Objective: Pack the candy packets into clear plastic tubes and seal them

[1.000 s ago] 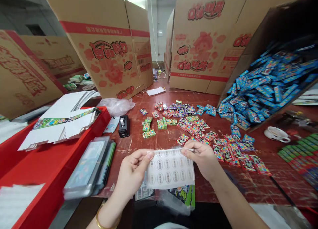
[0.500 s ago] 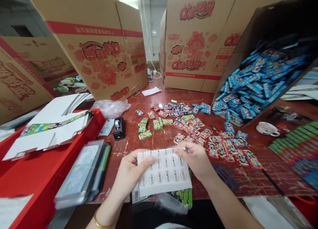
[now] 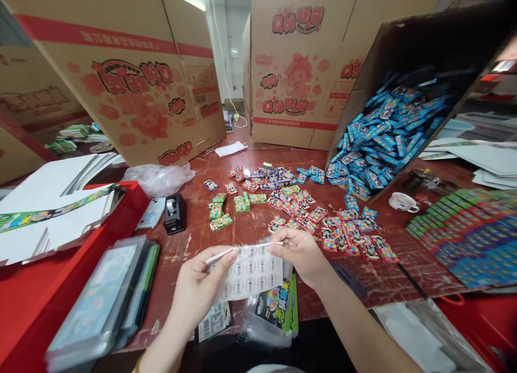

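The left hand [image 3: 202, 281] and right hand [image 3: 301, 257] are apart, each pinching the upper edge of a white sheet [image 3: 250, 273] between thumb and fingers, so that its rows of printed ovals hang tilted over the near edge of the counter [image 3: 194, 249]. Below and partly behind the sheet lies a black-and-green packet [image 3: 274, 305] in clear plastic, while small red packets [image 3: 297, 207] are spread beyond the right hand, and a black tape dispenser [image 3: 175, 216] stands farther off to the left.
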Motion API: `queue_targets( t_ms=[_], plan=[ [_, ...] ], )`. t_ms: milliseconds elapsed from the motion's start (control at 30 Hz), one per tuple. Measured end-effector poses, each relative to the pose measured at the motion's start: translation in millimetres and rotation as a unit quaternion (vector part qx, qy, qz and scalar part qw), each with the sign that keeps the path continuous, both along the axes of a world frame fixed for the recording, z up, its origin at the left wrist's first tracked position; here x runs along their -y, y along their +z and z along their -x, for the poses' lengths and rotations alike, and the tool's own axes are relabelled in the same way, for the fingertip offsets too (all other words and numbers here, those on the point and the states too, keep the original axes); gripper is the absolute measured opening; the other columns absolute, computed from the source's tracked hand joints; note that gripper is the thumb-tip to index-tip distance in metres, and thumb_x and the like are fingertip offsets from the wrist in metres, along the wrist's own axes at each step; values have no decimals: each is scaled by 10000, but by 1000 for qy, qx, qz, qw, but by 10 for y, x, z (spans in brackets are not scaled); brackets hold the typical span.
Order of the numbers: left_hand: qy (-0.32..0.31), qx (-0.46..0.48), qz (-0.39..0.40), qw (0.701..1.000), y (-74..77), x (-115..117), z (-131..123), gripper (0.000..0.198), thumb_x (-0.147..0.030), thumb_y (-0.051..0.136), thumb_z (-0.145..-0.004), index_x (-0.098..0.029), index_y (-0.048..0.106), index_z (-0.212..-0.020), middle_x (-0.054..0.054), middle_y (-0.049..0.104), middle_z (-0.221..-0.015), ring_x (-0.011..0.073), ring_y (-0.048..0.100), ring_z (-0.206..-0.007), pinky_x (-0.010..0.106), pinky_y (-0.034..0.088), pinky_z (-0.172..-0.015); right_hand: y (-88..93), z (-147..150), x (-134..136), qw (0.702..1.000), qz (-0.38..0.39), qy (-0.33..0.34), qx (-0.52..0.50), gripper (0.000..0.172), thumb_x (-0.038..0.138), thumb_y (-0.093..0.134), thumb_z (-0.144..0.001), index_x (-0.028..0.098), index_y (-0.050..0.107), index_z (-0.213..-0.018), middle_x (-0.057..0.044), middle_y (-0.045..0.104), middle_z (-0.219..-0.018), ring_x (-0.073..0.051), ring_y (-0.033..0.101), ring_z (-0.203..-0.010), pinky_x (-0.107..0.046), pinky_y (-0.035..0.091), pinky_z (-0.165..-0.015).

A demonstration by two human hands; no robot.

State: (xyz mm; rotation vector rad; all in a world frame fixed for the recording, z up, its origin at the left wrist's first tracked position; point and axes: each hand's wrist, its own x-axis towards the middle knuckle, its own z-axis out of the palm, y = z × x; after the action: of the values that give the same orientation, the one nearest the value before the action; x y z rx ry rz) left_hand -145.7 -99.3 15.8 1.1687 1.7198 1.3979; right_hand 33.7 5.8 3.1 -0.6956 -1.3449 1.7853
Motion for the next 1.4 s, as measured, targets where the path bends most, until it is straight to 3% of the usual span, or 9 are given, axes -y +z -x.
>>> queue_targets(
  t_ms=[200,367,533,667,800,900,1000,1200,1400],
  plan=[
    [2,-19,-12,1000,-21,10,12,175,-344,682,-741,-196,730,-821,25,752,-817,162,659,-734,200,500,-652,-23,42,10,998,36,-12,43,308,395,802,-553,159,620,-631,4,619,-605,-118,546,-563,-243,435,-549],
    [18,-27,-10,999,-14,15,25,193,-362,684,-732,-182,730,-782,30,746,-760,168,651,-692,211,489,-606,-71,31,20,993,-21,-51,108,361,491,710,-646,158,590,-578,25,558,-515,-101,481,-486,-226,363,-476],
    [10,1,7,1000,13,-26,-50,222,-381,693,-713,-164,731,-739,33,732,-690,159,616,-607,217,467,-540,-71,-64,23,996,-8,-22,91,342,489,717,-650,158,631,-632,17,600,-561,-106,510,-513,-229,389,-499],
    [-45,53,37,997,15,-147,-217,240,-385,706,-693,-150,733,-733,43,727,-682,159,606,-586,224,463,-525,-88,-220,-15,997,6,-27,75,288,406,786,-581,161,652,-653,2,637,-592,-124,552,-535,-246,430,-525],
    [-142,103,75,982,-47,-334,-422,286,-426,657,-741,-147,720,-743,38,717,-663,159,603,-574,246,475,-546,-123,-540,-70,987,-55,-102,114,205,349,750,-621,168,653,-611,-6,637,-597,-128,543,-550,-243,416,-521],
    [-266,136,98,949,-123,-498,-587,321,-446,588,-798,-156,720,-755,35,714,-663,169,610,-587,289,498,-614,-203,-867,-76,969,-85,-168,162,192,346,705,-667,174,649,-603,3,616,-574,-123,515,-541,-231,386,-498],
    [-349,162,135,913,-216,-642,-764,314,-440,579,-810,-169,734,-776,53,728,-712,191,635,-641,336,512,-699,-341,-1187,-30,962,-44,-199,179,278,402,669,-693,167,600,-560,30,527,-482,-100,442,-472,-218,332,-450],
    [-395,112,225,883,-405,-760,-1017,340,-484,601,-769,-184,725,-667,33,656,-538,177,587,-526,278,488,-519,-619,-1628,160,965,1,-208,162,288,385,707,-668,158,598,-529,13,552,-518,-111,476,-504,-233,364,-483],
    [-408,2,196,892,-658,-852,-1186,329,-425,535,-827,-192,692,-657,8,640,-591,151,543,-553,234,439,-547,-877,-1804,188,965,9,-209,160,195,326,732,-663,160,660,-590,-12,623,-599,-138,555,-573,-253,424,-546]
  ],
)
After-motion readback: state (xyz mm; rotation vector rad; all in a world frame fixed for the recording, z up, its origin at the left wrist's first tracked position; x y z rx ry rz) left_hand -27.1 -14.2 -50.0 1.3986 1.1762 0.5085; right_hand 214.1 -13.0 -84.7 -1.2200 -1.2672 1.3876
